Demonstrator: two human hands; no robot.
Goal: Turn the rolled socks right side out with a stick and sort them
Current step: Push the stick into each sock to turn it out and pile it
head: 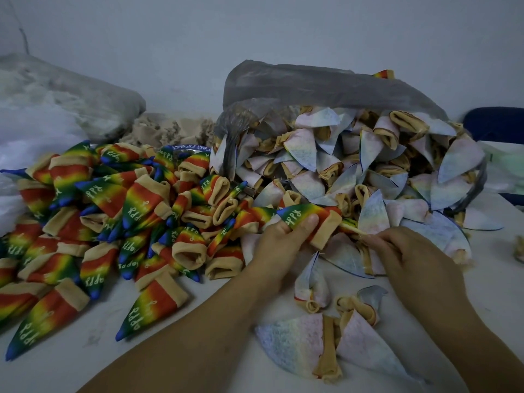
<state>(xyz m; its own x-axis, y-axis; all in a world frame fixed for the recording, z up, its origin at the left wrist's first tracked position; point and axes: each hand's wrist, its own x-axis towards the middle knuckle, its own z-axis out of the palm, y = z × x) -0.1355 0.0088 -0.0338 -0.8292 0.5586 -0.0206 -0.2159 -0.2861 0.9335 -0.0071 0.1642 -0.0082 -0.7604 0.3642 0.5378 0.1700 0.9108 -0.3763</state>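
Note:
My left hand point(279, 242) grips a rainbow sock point(307, 219) with a tan cuff, its bright side out, held above the table's middle. A thin stick point(353, 227) comes out of the cuff toward the right. My right hand point(411, 256) holds the stick's end with curled fingers. A pile of bright rainbow socks point(107, 222) lies to the left. A heap of pale inside-out socks point(354, 165) spills from a grey plastic bag point(312, 86) at the centre right.
Several pale inside-out socks point(334, 336) lie on the white table point(496, 293) just below my hands. A grey-white bundle point(56, 97) sits at the back left, with beige fabric point(170, 131) behind the rainbow pile. A dark blue object point(496, 123) stands at the far right.

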